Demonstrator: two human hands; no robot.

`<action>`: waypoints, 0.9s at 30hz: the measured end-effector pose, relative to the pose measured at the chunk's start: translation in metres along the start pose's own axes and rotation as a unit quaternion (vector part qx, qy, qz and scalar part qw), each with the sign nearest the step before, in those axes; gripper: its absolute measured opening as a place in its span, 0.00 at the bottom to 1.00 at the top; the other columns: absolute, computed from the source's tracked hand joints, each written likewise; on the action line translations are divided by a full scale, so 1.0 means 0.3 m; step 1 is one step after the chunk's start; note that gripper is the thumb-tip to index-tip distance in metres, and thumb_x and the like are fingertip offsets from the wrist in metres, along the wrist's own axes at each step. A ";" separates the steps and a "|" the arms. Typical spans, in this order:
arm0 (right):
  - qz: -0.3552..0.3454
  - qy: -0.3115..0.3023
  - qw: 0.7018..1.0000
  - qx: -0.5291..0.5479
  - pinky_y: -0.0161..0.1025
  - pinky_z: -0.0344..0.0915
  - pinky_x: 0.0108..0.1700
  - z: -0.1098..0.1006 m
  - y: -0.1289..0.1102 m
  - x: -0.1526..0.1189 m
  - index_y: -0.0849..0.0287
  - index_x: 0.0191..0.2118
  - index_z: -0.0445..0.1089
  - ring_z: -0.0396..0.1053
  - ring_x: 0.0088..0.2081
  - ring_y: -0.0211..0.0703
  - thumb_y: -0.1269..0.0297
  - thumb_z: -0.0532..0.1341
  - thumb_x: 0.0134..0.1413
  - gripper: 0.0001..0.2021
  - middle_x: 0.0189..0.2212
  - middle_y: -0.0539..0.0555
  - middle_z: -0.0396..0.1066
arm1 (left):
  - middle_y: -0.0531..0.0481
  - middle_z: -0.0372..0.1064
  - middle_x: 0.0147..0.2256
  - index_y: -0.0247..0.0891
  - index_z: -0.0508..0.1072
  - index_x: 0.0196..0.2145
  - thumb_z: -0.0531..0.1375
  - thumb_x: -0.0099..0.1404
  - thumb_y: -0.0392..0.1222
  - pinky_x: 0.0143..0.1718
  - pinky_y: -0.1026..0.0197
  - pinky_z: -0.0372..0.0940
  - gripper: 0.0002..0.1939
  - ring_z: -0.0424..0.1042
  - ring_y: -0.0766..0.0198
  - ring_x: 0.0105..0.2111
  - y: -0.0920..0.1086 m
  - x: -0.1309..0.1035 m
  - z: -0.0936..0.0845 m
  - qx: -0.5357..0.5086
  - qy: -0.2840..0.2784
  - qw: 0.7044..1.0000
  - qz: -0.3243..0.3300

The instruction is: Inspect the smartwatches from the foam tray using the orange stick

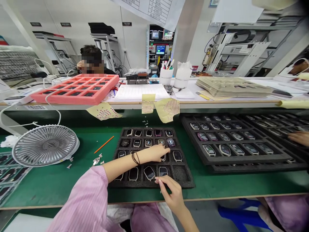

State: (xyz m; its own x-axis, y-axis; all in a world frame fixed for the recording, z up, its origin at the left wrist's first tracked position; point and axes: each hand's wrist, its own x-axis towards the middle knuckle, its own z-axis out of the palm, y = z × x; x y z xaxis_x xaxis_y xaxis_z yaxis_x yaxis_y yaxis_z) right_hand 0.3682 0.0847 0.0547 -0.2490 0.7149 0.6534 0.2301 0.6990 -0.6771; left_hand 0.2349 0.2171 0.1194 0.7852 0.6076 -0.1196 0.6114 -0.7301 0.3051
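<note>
Green bench (55,185) beneath black tray (181,174)

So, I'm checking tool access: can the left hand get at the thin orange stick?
Probably yes: the stick lies uncovered on the green worktop, left of the black foam tray under the left hand.

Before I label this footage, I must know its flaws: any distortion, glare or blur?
In the head view: wide-angle stretch towards the edges; pale reflections on some watches; left hand and right hand fairly sharp; far monitor too small to read; darkening at top right.
</note>
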 end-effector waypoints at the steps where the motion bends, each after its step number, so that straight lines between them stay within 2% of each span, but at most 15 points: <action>1: 0.000 0.002 1.000 -0.001 0.36 0.70 0.33 -0.001 0.000 -0.002 0.57 0.41 0.72 0.74 0.30 0.41 0.77 0.55 0.60 0.11 0.29 0.53 0.76 | 0.39 0.72 0.40 0.32 0.69 0.50 0.63 0.55 0.26 0.41 0.59 0.65 0.23 0.71 0.52 0.43 -0.003 0.002 -0.002 0.001 -0.001 1.000 0.004; 5: -0.004 0.003 1.000 -0.001 0.35 0.70 0.33 -0.003 0.001 -0.010 0.57 0.42 0.71 0.74 0.30 0.41 0.77 0.55 0.60 0.11 0.29 0.53 0.76 | 0.45 0.75 0.40 0.35 0.73 0.44 0.66 0.55 0.31 0.44 0.62 0.65 0.18 0.73 0.57 0.43 -0.016 0.015 -0.012 -0.023 0.009 1.000 0.006; 10: 0.001 0.008 1.000 -0.008 0.35 0.70 0.32 -0.004 0.000 -0.014 0.57 0.42 0.71 0.74 0.29 0.40 0.77 0.55 0.61 0.11 0.28 0.52 0.75 | 0.46 0.76 0.43 0.36 0.74 0.46 0.68 0.55 0.40 0.45 0.62 0.65 0.20 0.74 0.59 0.43 0.025 0.095 -0.016 -0.054 0.079 0.995 -0.010; 13: -0.002 0.009 1.000 -0.016 0.35 0.70 0.31 -0.006 -0.001 -0.020 0.57 0.43 0.71 0.74 0.29 0.40 0.77 0.55 0.61 0.12 0.28 0.52 0.75 | 0.42 0.76 0.42 0.32 0.74 0.47 0.65 0.57 0.36 0.42 0.62 0.66 0.19 0.75 0.57 0.42 0.074 0.166 -0.001 -0.024 0.054 0.998 -0.006; 18: 0.017 0.017 0.999 -0.028 0.35 0.70 0.31 -0.014 0.000 -0.044 0.57 0.43 0.71 0.74 0.28 0.39 0.77 0.54 0.61 0.12 0.28 0.52 0.75 | 0.34 0.77 0.35 0.25 0.75 0.41 0.63 0.54 0.29 0.35 0.58 0.67 0.15 0.76 0.50 0.36 0.133 0.243 0.029 0.009 0.017 1.000 -0.001; 21: 0.024 0.027 0.999 -0.037 0.35 0.70 0.32 -0.010 -0.006 -0.050 0.57 0.43 0.71 0.73 0.27 0.39 0.76 0.54 0.61 0.12 0.27 0.51 0.75 | 0.33 0.76 0.33 0.24 0.74 0.42 0.63 0.53 0.27 0.32 0.57 0.67 0.16 0.76 0.49 0.34 0.137 0.256 0.032 0.014 0.016 1.000 -0.004; 24: 0.012 0.034 0.998 -0.042 0.35 0.70 0.31 -0.003 -0.019 -0.042 0.57 0.43 0.72 0.74 0.27 0.39 0.76 0.55 0.60 0.12 0.27 0.51 0.76 | 0.40 0.77 0.35 0.30 0.75 0.41 0.66 0.54 0.32 0.33 0.61 0.66 0.15 0.76 0.55 0.35 0.117 0.240 0.014 -0.009 0.022 1.000 0.004; 27: -0.015 0.046 0.998 -0.050 0.35 0.70 0.30 -0.011 -0.031 -0.029 0.57 0.44 0.72 0.74 0.26 0.39 0.77 0.55 0.59 0.13 0.27 0.51 0.76 | 0.46 0.77 0.37 0.34 0.75 0.40 0.67 0.56 0.38 0.35 0.65 0.66 0.13 0.76 0.60 0.36 0.100 0.184 -0.028 -0.038 0.036 0.999 0.002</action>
State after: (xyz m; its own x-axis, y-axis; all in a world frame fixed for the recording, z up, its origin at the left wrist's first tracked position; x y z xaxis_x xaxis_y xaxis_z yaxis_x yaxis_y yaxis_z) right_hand 0.3712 0.0722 0.0564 -0.1703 0.6886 0.7048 0.3183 0.7154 -0.6220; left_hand 0.2960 0.2312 0.1297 0.7767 0.6279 -0.0505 0.5969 -0.7080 0.3773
